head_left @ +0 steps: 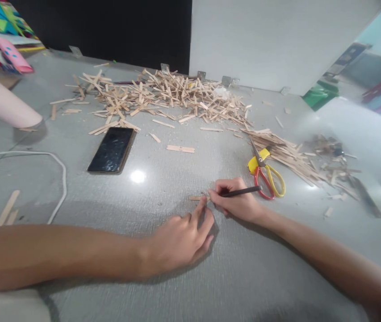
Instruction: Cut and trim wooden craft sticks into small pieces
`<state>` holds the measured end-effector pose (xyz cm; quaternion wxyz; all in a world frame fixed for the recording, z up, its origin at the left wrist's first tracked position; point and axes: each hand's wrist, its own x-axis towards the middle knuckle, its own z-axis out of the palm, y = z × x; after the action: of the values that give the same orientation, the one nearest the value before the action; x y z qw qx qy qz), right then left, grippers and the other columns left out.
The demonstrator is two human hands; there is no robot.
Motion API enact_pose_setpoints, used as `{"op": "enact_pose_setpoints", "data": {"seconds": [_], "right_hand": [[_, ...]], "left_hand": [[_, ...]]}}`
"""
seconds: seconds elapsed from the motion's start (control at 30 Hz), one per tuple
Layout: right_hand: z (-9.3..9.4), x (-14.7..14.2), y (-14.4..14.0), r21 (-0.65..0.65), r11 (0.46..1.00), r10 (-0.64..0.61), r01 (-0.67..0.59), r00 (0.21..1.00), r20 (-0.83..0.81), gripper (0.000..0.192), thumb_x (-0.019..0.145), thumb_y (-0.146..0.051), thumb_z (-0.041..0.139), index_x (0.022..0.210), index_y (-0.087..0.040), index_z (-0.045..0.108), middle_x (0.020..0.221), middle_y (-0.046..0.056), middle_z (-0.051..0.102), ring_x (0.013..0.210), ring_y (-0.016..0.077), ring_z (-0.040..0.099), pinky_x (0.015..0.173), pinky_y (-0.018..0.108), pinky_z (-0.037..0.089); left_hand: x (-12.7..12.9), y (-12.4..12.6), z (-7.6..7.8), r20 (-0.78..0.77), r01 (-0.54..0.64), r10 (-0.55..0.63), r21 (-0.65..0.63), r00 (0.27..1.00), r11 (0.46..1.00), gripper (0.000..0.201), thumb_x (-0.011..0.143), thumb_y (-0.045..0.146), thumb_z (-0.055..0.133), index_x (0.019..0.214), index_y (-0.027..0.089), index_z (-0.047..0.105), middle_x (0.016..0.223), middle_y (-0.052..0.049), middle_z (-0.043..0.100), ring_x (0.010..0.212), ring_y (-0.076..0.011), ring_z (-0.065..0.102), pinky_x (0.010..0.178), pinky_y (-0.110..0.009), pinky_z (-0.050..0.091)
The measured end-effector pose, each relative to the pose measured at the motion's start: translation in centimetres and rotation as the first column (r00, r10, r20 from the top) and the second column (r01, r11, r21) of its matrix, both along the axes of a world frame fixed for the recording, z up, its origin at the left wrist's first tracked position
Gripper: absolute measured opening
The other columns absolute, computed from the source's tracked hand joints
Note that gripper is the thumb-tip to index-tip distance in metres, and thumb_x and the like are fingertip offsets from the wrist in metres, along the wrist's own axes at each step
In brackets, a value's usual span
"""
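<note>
My right hand is closed around a black pen, its writing end down by a small wooden craft stick on the table. From the left, my left hand reaches in, and its outstretched index fingertip presses on that stick; the other fingers are bent and apart. My fingers cover the stick's right end. Further back, side by side, lie short craft stick pieces with small dark marks. Scissors with one red and one yellow handle rest just beyond my right hand, against a yellow object.
A large heap of craft sticks spreads along the back, and a bundle of sticks lies at right. A phone, a white cable and a pale tube are on the left. A blade lies far right.
</note>
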<state>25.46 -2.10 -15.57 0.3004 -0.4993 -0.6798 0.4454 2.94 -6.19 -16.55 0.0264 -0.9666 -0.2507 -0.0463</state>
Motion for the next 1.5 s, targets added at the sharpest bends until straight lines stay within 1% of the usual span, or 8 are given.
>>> {"op": "enact_pose_setpoints", "data": {"seconds": [0.1,0.3,0.53,0.73,0.97,1.2,1.33,1.5], "right_hand": [[0.04,-0.03,0.04,-0.001,1.000,0.002,-0.002,1.000,-0.008,0.042,0.099,-0.030,0.065,0.062,-0.024,0.048,0.044,-0.007,0.052,0.035,0.0087,0.049,0.037,0.021,0.034],[0.31,-0.11,0.05,0.003,1.000,0.003,-0.003,1.000,-0.011,0.040,0.098,-0.027,0.064,0.061,-0.023,0.051,0.043,-0.007,0.053,0.034,0.0083,0.049,0.038,0.020,0.036],[0.31,-0.07,0.06,-0.003,1.000,0.004,-0.004,1.000,-0.006,0.040,0.097,-0.026,0.064,0.061,-0.023,0.049,0.042,-0.007,0.052,0.033,0.0083,0.049,0.037,0.020,0.035],[0.14,-0.08,0.10,-0.007,1.000,-0.003,0.003,1.000,-0.015,0.040,0.098,-0.029,0.064,0.061,-0.024,0.048,0.043,-0.008,0.051,0.033,0.0080,0.048,0.035,0.019,0.034],[0.30,-0.06,0.09,-0.006,1.000,-0.003,0.004,1.000,0.006,0.039,0.096,-0.027,0.063,0.060,-0.024,0.049,0.042,-0.007,0.051,0.034,0.0086,0.048,0.037,0.020,0.036],[0.41,-0.17,0.08,-0.007,1.000,-0.019,0.019,1.000,0.008,0.040,0.094,-0.025,0.062,0.059,-0.024,0.044,0.041,-0.007,0.051,0.033,0.0084,0.048,0.036,0.019,0.035],[0.19,-0.13,0.17,-0.019,0.999,-0.028,0.028,1.000,-0.006,0.040,0.094,-0.024,0.063,0.059,-0.024,0.044,0.041,-0.007,0.051,0.033,0.0085,0.050,0.035,0.018,0.035],[-0.41,0.19,0.15,-0.045,0.998,-0.037,0.035,0.998,-0.043,0.040,0.098,-0.030,0.063,0.062,-0.024,0.046,0.046,-0.006,0.056,0.032,0.0091,0.052,0.032,0.018,0.037]], "left_hand": [[0.02,-0.02,-0.04,-0.002,0.001,-0.001,0.005,1.000,1.000,0.051,0.111,0.036,0.038,0.141,0.000,0.058,0.149,-0.039,0.059,0.075,-0.0296,0.082,0.054,-0.037,0.064],[0.05,-0.02,0.06,-0.015,0.000,0.000,-0.002,1.000,1.000,0.052,0.112,0.036,0.034,0.141,0.000,0.058,0.150,-0.039,0.058,0.077,-0.0311,0.082,0.054,-0.039,0.065],[0.02,-0.07,-0.03,-0.008,-0.006,0.006,-0.005,1.000,1.000,0.051,0.111,0.035,0.036,0.141,0.000,0.058,0.150,-0.040,0.057,0.077,-0.0326,0.082,0.054,-0.040,0.065],[0.11,0.00,-0.05,-0.016,0.000,0.000,-0.001,1.000,1.000,0.051,0.111,0.038,0.039,0.140,0.001,0.059,0.150,-0.039,0.058,0.077,-0.0313,0.082,0.054,-0.039,0.065],[-0.03,-0.06,-0.16,-0.002,-0.005,0.005,0.008,1.000,1.000,0.050,0.111,0.038,0.040,0.140,0.001,0.059,0.150,-0.039,0.058,0.076,-0.0313,0.082,0.054,-0.039,0.065],[0.01,-0.03,-0.11,0.001,-0.011,0.011,0.006,1.000,1.000,0.051,0.110,0.039,0.042,0.140,0.001,0.059,0.148,-0.038,0.060,0.076,-0.0304,0.082,0.055,-0.038,0.065],[-0.02,-0.04,-0.16,0.001,-0.004,0.004,0.004,1.000,1.000,0.051,0.110,0.037,0.041,0.141,0.000,0.058,0.149,-0.039,0.059,0.077,-0.0314,0.083,0.056,-0.039,0.065],[0.00,-0.05,-0.07,-0.002,-0.001,0.001,0.011,1.000,1.000,0.050,0.110,0.037,0.041,0.139,0.001,0.059,0.149,-0.039,0.059,0.076,-0.0299,0.082,0.056,-0.037,0.065]]}}
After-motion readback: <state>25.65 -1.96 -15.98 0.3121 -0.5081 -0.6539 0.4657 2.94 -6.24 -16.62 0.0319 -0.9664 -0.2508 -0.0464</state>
